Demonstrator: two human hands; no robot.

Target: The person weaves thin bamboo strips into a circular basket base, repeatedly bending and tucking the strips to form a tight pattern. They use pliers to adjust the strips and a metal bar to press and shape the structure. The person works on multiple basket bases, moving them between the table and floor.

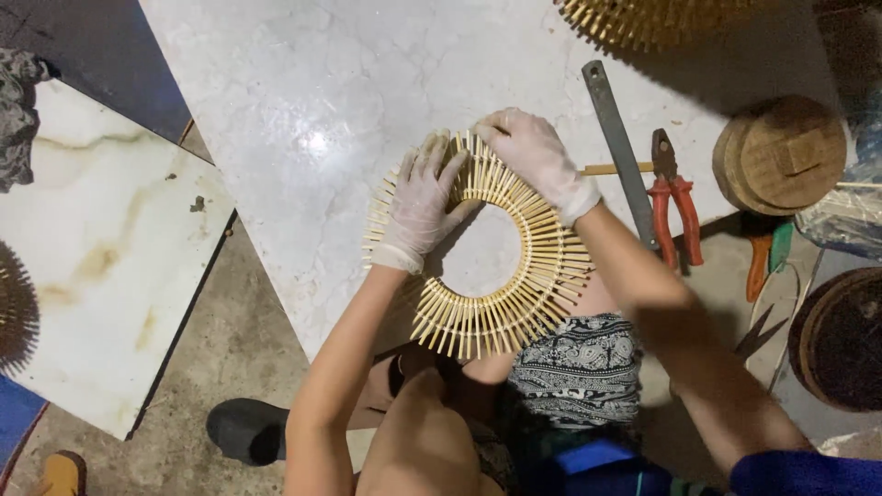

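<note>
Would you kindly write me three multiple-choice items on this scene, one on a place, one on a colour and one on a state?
1. Where do the pliers lie?
A. On the floor by the black shoe
B. On the marble slab, right of the metal bar
C. Inside the bamboo ring

2. What colour are the pliers' handles?
A. Red
B. Blue
C. Yellow

3. How do the hands meet the bamboo ring?
A. Both lifted clear of it
B. Only one touches it
C. Both gloved hands rest on its upper part

Key: 1 B, they lie on the marble slab just right of the grey metal bar. 2 A, both handles show red. 3 C, the left hand and the right hand press on the ring's top arc.
</note>
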